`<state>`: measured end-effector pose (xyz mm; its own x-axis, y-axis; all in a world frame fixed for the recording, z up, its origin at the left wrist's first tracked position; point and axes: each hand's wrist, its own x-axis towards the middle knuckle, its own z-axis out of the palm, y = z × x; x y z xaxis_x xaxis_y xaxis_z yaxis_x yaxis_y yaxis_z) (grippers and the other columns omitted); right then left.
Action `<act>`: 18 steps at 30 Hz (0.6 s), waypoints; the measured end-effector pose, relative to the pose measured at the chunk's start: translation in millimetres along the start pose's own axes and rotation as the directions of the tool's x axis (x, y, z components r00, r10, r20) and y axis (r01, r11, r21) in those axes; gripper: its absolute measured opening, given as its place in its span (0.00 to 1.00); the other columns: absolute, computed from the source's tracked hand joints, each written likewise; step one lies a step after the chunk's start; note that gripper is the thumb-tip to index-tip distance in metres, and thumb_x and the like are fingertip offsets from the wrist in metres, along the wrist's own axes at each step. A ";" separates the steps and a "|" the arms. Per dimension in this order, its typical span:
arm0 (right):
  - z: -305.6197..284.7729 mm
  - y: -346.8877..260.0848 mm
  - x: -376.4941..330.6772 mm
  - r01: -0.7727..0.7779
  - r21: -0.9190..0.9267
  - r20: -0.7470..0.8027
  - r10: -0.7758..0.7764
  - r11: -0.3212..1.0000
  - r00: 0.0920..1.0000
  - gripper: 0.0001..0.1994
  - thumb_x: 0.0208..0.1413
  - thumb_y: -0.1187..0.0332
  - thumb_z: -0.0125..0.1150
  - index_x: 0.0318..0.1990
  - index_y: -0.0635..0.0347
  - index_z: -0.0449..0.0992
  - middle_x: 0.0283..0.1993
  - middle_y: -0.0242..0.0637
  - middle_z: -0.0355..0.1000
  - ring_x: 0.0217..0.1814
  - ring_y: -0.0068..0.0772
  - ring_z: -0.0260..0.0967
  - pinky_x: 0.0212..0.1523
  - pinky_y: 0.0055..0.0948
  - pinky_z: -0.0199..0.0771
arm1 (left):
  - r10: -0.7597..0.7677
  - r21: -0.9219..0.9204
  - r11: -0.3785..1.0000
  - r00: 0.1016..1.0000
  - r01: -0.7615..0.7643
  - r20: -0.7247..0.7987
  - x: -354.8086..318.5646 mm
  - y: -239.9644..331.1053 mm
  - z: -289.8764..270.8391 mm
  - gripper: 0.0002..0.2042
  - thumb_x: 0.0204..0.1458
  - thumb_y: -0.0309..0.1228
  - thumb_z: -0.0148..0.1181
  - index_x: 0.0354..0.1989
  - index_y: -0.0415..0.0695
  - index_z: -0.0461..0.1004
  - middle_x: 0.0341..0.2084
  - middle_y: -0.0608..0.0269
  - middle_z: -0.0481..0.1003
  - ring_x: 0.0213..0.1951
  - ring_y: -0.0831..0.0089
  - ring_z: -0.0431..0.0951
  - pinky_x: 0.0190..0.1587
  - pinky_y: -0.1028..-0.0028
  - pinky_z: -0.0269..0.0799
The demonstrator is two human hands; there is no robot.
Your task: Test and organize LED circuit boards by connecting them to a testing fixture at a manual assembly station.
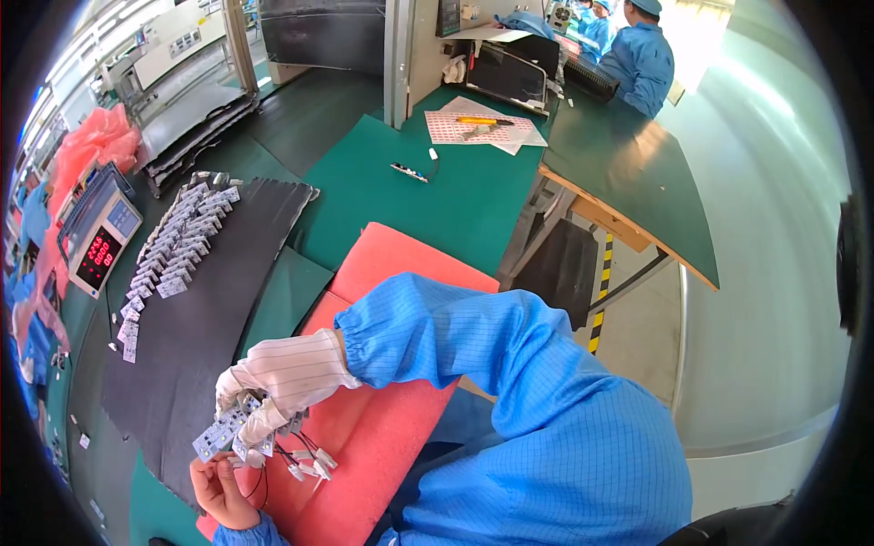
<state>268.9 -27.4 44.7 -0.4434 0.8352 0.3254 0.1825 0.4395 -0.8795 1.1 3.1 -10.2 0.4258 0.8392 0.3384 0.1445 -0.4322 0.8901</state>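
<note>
The right hand's (282, 378) gloved grip pinches a small white circuit board (218, 438) at the near left, over the pink foam pad (382, 437); the bare left hand (221, 491) steadies it underneath. The dangling black leads (305, 455) could snag or tear off if tugged

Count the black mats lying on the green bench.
2 clearly: a large black mat under the rows of small boards, and a stack of black mats farther back at left. Sheets within that stack can't be counted.

Black mat (196, 328): small boards (177, 246) in rows on it, red-digit meter (98, 238) left, papers (482, 127) far beyond, possibly forms.
</note>
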 end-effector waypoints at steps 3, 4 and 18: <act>-4.7 -7.8 -1.3 -0.057 0.038 0.029 0.056 0.998 0.998 0.22 0.44 0.58 0.65 0.42 0.66 0.71 0.32 0.43 0.75 0.30 0.29 0.72 0.30 0.27 0.70 | 0.006 0.040 0.999 1.000 -0.005 -0.023 -2.0 2.6 3.1 0.01 0.56 0.23 0.48 0.34 0.40 0.64 0.30 0.63 0.69 0.33 0.79 0.68 0.38 0.79 0.65; -5.1 -7.9 -2.1 -0.057 0.037 0.025 0.056 0.998 0.998 0.22 0.44 0.58 0.65 0.42 0.66 0.71 0.32 0.43 0.75 0.30 0.29 0.72 0.30 0.27 0.70 | 0.015 0.067 0.998 0.999 -0.012 -0.039 -2.5 4.0 4.5 0.01 0.56 0.23 0.48 0.35 0.39 0.64 0.30 0.63 0.69 0.33 0.79 0.68 0.38 0.79 0.65; -4.3 -11.3 -3.7 -0.036 0.026 0.062 0.035 0.999 0.997 0.18 0.46 0.60 0.63 0.43 0.60 0.73 0.36 0.40 0.74 0.35 0.31 0.72 0.36 0.27 0.72 | -0.006 0.223 0.975 1.000 0.007 -0.005 -10.2 -2.6 -2.2 0.02 0.54 0.22 0.48 0.32 0.37 0.67 0.29 0.61 0.70 0.32 0.75 0.69 0.37 0.77 0.65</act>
<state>272.3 -34.0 55.0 -0.4900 0.8280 0.2726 0.1757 0.4001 -0.8995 -5.6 -3.7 -15.3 0.4204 0.8434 0.3346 0.3429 -0.4892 0.8020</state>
